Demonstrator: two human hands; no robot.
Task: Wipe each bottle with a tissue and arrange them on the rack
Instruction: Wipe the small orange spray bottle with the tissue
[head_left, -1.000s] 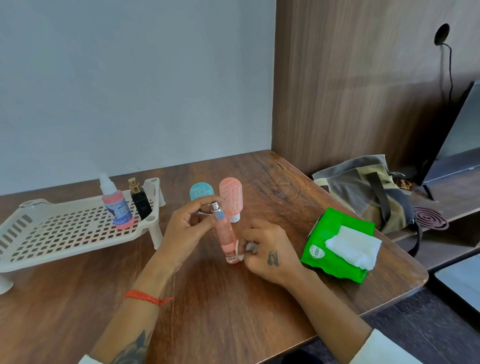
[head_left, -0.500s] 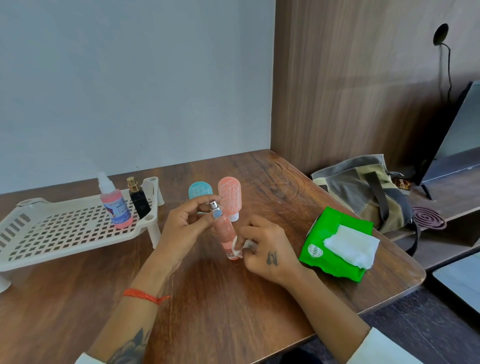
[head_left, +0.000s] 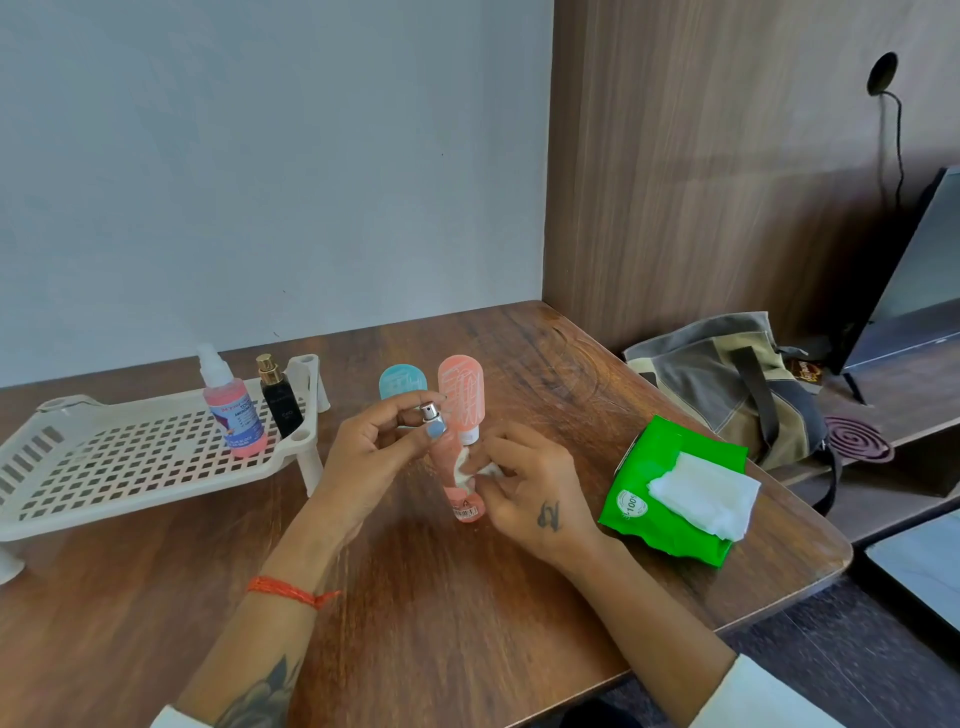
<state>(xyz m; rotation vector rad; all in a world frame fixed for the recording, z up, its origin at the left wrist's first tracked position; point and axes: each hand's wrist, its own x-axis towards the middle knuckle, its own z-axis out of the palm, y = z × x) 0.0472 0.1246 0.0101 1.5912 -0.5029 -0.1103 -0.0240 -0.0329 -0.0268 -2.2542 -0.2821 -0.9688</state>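
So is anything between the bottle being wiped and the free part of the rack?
Nothing visible: the held spray bottle has bare table to the rack, whose two standing bottles crowd only its far right corner.

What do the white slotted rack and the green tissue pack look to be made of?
The white slotted rack looks like moulded plastic with a dull finish: one-piece grid, rounded legs. The green tissue pack looks like thin glossy plastic film: it crinkles and catches light. The white tissue on it seems soft paper.

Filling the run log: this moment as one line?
step: wiping | left hand: holds slim pink bottle | right hand: rubs tissue on it | rack: two bottles
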